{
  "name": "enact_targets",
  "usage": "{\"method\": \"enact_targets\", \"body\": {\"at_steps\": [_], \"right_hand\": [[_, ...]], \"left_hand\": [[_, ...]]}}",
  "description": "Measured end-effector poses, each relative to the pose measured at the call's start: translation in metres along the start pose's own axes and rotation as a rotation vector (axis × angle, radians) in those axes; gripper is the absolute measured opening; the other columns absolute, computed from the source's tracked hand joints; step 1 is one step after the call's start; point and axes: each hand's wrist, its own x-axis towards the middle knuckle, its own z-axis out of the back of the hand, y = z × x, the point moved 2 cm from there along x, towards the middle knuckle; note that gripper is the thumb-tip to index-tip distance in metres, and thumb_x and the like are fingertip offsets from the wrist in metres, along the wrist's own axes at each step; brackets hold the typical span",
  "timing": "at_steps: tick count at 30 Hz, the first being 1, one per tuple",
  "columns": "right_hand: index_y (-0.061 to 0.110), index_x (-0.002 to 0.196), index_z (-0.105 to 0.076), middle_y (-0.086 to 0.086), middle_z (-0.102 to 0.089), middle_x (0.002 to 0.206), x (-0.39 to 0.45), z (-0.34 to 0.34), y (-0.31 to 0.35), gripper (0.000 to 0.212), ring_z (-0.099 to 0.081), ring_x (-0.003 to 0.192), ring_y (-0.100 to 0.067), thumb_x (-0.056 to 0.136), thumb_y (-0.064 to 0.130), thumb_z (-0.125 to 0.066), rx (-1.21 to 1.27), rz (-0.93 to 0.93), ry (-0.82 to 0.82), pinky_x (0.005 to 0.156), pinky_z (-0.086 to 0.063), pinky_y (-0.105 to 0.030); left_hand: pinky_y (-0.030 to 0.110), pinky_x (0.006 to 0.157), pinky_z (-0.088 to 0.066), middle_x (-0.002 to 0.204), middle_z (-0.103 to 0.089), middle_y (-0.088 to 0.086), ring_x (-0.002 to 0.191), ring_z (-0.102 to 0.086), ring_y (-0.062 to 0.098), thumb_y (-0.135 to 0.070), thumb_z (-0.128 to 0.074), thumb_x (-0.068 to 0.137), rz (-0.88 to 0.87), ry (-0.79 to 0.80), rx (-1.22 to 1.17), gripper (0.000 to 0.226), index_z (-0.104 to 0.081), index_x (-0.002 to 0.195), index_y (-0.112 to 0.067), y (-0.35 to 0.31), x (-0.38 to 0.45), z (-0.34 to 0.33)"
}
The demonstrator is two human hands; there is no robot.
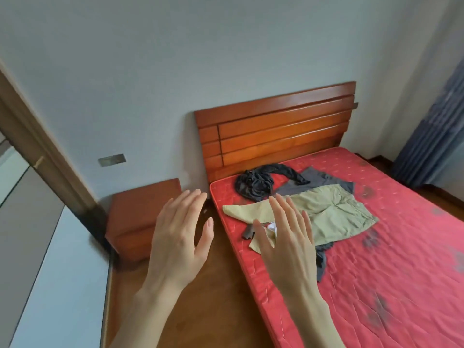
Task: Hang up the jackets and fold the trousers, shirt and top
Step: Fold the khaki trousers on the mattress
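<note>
We found trousers (pixel 326 217) lying atop other garments on the mattress (pixel 389 259), a crumpled top (pixel 253 184) behind them near the headboard (pixel 273 131), a nightstand (pixel 140 219) left of the bed.

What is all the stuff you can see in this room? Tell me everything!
mattress: 1, red, on the bed, right
headboard: 1, reddish wood, against the wall
nightstand: 1, reddish wood, left of the bed
trousers: 1, pale green, spread on the mattress
black garment: 1, crumpled near the headboard
grey garment: 1, partly under the trousers
curtain: 1, blue-grey, far right
floor: wood, brown
left hand: open, above the floor
right hand: open, above the mattress edge
</note>
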Motion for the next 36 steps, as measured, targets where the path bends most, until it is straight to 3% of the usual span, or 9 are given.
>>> {"method": "enact_targets", "body": {"at_steps": [3, 7, 12, 18, 24, 36], "right_hand": [[0.017, 0.153, -0.049, 0.001, -0.046, 0.161, 0.005, 0.002, -0.025, 0.056, -0.034, 0.153, -0.017, 0.104, 0.043, -0.059, -0.050, -0.084, -0.025, 0.127, -0.025, -0.046], [0.018, 0.154, -0.048, 0.001, -0.045, 0.161, 0.020, 0.000, -0.048, 0.057, -0.034, 0.153, -0.017, 0.105, 0.048, -0.050, -0.113, -0.180, -0.072, 0.129, -0.015, -0.035], [0.019, 0.152, -0.049, 0.002, -0.047, 0.160, 0.051, -0.008, -0.069, 0.057, -0.036, 0.152, -0.017, 0.105, 0.050, -0.049, -0.191, -0.274, -0.153, 0.127, -0.024, -0.044], [0.019, 0.154, -0.048, 0.001, -0.045, 0.161, 0.082, -0.034, -0.083, 0.058, -0.036, 0.153, -0.018, 0.103, 0.046, -0.057, -0.298, -0.403, -0.181, 0.129, -0.017, -0.042], [0.019, 0.153, -0.049, 0.000, -0.047, 0.160, 0.099, -0.038, -0.107, 0.059, -0.035, 0.153, -0.018, 0.103, 0.049, -0.052, -0.349, -0.513, -0.240, 0.130, -0.014, -0.042], [0.016, 0.154, -0.048, -0.002, -0.047, 0.160, 0.166, -0.072, -0.229, 0.058, -0.034, 0.153, -0.018, 0.104, 0.044, -0.056, -0.396, -0.720, -0.324, 0.130, -0.010, -0.037]], "left_hand": [[0.049, 0.122, -0.037, 0.155, -0.053, 0.000, 0.150, -0.041, 0.016, -0.041, -0.045, 0.108, -0.071, 0.044, -0.073, 0.049, -0.052, 0.150, -0.018, -0.011, 0.021, -0.031], [0.050, 0.120, -0.038, 0.155, -0.053, 0.001, 0.150, -0.041, 0.016, -0.042, -0.043, 0.108, -0.138, 0.095, -0.178, 0.051, -0.053, 0.150, -0.016, -0.015, 0.053, -0.070], [0.048, 0.121, -0.037, 0.154, -0.053, -0.001, 0.151, -0.038, 0.014, -0.044, -0.039, 0.110, -0.269, 0.123, -0.279, 0.052, -0.052, 0.150, -0.014, -0.001, 0.103, -0.115], [0.045, 0.121, -0.036, 0.153, -0.053, 0.001, 0.150, -0.040, 0.016, -0.049, -0.033, 0.111, -0.422, 0.148, -0.349, 0.057, -0.053, 0.149, -0.013, 0.018, 0.159, -0.166], [0.047, 0.119, -0.040, 0.151, -0.056, 0.005, 0.147, -0.044, 0.019, -0.044, -0.041, 0.108, -0.455, 0.226, -0.434, 0.053, -0.056, 0.146, -0.010, 0.009, 0.192, -0.216], [0.043, 0.120, -0.037, 0.147, -0.058, 0.001, 0.147, -0.045, 0.018, -0.040, -0.044, 0.108, -0.609, 0.266, -0.524, 0.047, -0.056, 0.145, -0.012, -0.042, 0.287, -0.367]]}}
